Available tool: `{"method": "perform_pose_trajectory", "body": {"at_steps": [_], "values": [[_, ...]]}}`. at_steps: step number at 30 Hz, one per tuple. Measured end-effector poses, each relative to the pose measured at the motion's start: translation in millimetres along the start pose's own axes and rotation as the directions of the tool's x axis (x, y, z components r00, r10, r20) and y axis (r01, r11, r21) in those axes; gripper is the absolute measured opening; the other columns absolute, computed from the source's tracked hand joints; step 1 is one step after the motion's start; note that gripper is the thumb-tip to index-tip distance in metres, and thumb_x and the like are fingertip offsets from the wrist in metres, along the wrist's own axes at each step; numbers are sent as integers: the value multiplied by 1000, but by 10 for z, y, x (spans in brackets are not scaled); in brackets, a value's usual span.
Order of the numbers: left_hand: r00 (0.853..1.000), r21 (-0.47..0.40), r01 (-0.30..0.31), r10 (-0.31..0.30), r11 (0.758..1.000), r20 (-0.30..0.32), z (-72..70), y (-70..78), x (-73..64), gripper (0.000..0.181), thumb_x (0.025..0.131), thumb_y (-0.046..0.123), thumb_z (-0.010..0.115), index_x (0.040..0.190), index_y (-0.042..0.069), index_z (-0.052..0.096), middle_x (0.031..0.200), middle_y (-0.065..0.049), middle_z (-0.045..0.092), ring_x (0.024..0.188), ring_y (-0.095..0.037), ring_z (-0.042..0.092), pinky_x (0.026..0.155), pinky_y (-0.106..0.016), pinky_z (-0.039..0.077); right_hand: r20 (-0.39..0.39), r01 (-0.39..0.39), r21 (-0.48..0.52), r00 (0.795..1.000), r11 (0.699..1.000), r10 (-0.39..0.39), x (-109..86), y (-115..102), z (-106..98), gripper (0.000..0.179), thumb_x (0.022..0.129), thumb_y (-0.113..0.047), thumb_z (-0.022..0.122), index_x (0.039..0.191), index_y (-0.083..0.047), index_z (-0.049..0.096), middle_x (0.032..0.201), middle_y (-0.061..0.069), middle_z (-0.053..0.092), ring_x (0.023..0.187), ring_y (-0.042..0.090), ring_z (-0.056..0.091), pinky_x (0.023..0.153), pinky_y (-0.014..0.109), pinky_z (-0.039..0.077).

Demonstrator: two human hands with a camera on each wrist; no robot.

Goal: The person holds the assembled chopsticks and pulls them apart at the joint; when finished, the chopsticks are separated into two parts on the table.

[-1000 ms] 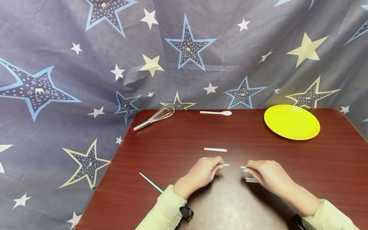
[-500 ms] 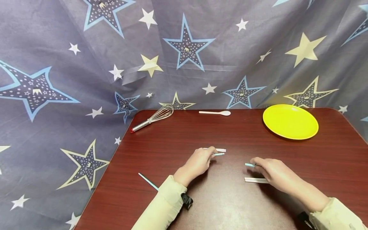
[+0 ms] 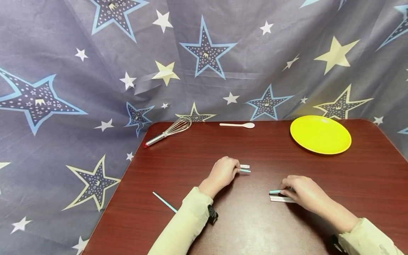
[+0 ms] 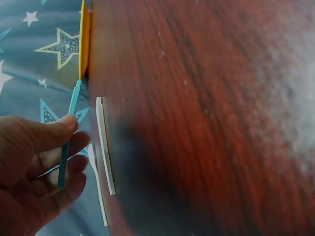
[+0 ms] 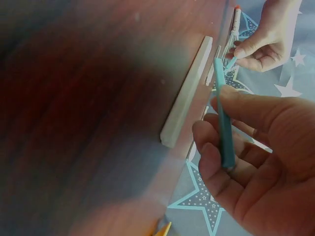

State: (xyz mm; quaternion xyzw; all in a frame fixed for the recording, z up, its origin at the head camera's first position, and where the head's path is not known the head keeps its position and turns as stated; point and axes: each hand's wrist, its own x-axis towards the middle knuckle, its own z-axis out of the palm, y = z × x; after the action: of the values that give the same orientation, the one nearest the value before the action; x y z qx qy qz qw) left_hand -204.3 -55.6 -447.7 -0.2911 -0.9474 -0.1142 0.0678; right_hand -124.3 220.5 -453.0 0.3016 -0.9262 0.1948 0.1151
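White slim bar (image 3: 282,199) on red-brown wood-grain tabletop (image 3: 255,230), long axis left-right, nearest right hand (image 3: 304,191). Right hand pinches light-blue slim stick (image 3: 275,192), just beyond bar, near-parallel. Farther out, left hand (image 3: 224,172) pinches second light-blue slim stick (image 3: 245,171), just nearer person than second white slim bar (image 3: 245,166), near-parallel too. No brand, label or writing readable.

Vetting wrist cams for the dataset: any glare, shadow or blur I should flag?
Head: pale glare on the tabletop at lower centre, plate nearly flat yellow; left wrist: dark, soft-edged shadow on the tabletop beside the left hand, washed-out patch at the right edge; right wrist: broad dark areas over the tabletop, wood grain blurred, though the blue stick in the right hand reads clearly.
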Motion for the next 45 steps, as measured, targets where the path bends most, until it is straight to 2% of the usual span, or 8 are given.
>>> {"method": "perform_pose_trajectory", "body": {"at_steps": [5,10,23,37,45], "values": [[1000,40,24,-24,999,-11,50,-7,49,6,82,25,77,80,21,73,83,7,59,88,-15,59,75,-29,51,30,-18,-7,999,1000,18,-2,9,28,21,73,-15,83,76,-26,65,73,-19,52,63,0,50,55,28,43],[1000,90,30,-30,996,-5,75,-18,83,8,82,27,77,79,22,72,82,8,60,87,-15,59,72,-28,50,55,-34,-26,998,999,36,-7,7,29,20,74,-13,82,76,-25,66,72,-19,54,62,1,51,54,28,43],[1000,243,-29,26,969,14,119,-35,126,10,81,29,78,77,24,70,79,8,59,78,-15,55,64,-28,44,101,-42,-28,994,999,45,-3,29,13,22,72,-11,82,73,-24,65,71,-19,57,62,1,49,54,28,42],[999,317,-48,50,947,3,177,-45,160,12,81,28,77,75,23,67,77,7,61,76,-17,54,61,-29,43,119,-16,2,993,1000,15,-4,90,22,22,74,-10,81,75,-25,66,74,-19,58,65,1,50,56,28,43],[998,322,-59,60,945,6,175,-35,191,10,82,27,75,76,23,68,78,6,61,75,-16,53,59,-28,41,121,-18,10,993,1000,16,-5,95,-2,23,75,-9,80,74,-26,65,73,-20,55,65,-1,48,56,27,42]]}}
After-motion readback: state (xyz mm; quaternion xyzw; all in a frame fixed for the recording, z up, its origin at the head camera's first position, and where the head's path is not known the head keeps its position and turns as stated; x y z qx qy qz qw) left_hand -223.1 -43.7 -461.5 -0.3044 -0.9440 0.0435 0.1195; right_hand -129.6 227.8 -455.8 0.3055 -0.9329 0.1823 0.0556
